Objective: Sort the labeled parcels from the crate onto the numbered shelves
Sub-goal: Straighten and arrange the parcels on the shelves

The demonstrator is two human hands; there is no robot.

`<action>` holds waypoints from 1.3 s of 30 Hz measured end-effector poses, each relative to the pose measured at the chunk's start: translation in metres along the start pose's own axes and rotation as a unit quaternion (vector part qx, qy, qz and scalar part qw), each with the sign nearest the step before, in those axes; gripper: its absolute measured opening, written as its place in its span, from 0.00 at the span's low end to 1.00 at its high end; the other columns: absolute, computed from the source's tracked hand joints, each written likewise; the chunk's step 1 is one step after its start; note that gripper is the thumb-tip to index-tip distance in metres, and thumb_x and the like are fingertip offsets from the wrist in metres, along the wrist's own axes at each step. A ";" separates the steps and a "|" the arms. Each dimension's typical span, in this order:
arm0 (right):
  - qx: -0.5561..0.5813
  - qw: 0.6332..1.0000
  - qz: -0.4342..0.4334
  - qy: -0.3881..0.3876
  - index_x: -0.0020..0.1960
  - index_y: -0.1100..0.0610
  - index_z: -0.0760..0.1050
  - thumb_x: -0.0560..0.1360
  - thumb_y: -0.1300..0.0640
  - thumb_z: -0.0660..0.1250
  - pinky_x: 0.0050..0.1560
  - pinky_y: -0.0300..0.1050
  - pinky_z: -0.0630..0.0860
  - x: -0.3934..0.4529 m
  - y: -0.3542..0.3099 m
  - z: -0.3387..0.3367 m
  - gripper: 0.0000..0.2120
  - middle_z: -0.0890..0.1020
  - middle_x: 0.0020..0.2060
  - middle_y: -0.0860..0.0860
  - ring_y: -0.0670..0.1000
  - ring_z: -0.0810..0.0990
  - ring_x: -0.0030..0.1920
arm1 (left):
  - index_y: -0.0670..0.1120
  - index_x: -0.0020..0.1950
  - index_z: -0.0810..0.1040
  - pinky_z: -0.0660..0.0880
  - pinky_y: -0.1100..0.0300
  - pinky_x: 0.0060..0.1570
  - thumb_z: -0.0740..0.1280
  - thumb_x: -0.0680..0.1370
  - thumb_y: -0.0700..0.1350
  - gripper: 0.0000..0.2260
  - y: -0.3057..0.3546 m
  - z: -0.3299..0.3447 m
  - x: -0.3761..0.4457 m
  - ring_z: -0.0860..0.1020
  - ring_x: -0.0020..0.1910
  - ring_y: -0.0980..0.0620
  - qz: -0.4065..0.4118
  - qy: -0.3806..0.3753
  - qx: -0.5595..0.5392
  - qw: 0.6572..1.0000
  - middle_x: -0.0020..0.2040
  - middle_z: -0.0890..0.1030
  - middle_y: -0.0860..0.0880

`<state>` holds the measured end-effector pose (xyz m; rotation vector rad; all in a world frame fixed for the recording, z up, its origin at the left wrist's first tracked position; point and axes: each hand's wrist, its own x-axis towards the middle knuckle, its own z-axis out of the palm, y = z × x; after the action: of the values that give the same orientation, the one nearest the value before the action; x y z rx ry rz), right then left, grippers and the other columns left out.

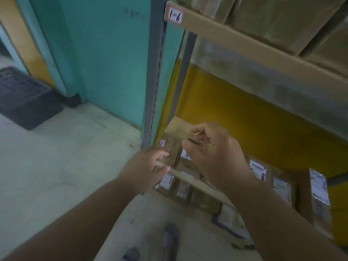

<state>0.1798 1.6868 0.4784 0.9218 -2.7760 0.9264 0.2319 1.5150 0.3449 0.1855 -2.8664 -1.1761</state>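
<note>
Both hands on a small clear packet at the lower shelf

The right hand [212, 147] pinches a thin, see-through packet [195, 143], lower centre of frame; it looks light, limp, slippery, best held by its edges. The left hand [148, 164] grips a cardboard shelf lip [180, 175]. Labelled brown parcels [280, 187] lie below; tag "1-6" [175, 15] sits above.

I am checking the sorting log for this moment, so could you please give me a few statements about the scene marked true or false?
1. The white tag on the upper shelf edge reads 1-6. True.
2. Both hands hold one clear packet. True: the left hand and right hand grip the packet.
3. The dark crate sits on a shelf. False: it stands on the floor at the left.
4. The lower shelf is bare. False: labeled brown parcels fill it.
</note>
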 end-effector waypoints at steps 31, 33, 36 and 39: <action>-0.086 0.957 0.030 -0.275 0.64 0.51 0.73 0.70 0.48 0.76 0.50 0.49 0.77 0.123 0.231 0.200 0.25 0.77 0.59 0.53 0.52 0.79 0.50 | 0.47 0.65 0.77 0.78 0.49 0.61 0.73 0.72 0.46 0.22 -0.053 0.151 0.084 0.81 0.56 0.55 -0.392 0.241 -0.462 0.758 0.59 0.82 0.53; -0.087 0.958 0.035 -0.270 0.65 0.52 0.72 0.70 0.47 0.76 0.54 0.52 0.78 0.122 0.232 0.200 0.26 0.76 0.60 0.54 0.53 0.78 0.53 | 0.49 0.66 0.77 0.78 0.56 0.59 0.74 0.74 0.44 0.21 -0.053 0.151 0.083 0.80 0.53 0.60 -0.389 0.231 -0.463 0.762 0.58 0.82 0.54; -0.077 0.958 0.036 -0.274 0.67 0.53 0.72 0.72 0.48 0.75 0.57 0.52 0.76 0.122 0.231 0.200 0.26 0.76 0.62 0.54 0.54 0.77 0.57 | 0.51 0.67 0.76 0.73 0.66 0.47 0.73 0.76 0.43 0.20 -0.053 0.149 0.080 0.76 0.46 0.69 -0.378 0.204 -0.429 0.794 0.54 0.80 0.59; -0.079 0.958 0.038 -0.273 0.66 0.52 0.71 0.72 0.48 0.75 0.54 0.50 0.76 0.121 0.231 0.199 0.26 0.77 0.60 0.54 0.54 0.77 0.55 | 0.48 0.71 0.73 0.72 0.67 0.48 0.72 0.77 0.44 0.23 -0.052 0.148 0.077 0.75 0.46 0.70 -0.366 0.180 -0.416 0.813 0.59 0.78 0.58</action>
<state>-0.0267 1.6583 0.2253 1.2035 -3.2947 0.4971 0.1484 1.5721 0.2019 1.3452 -1.7094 -2.0744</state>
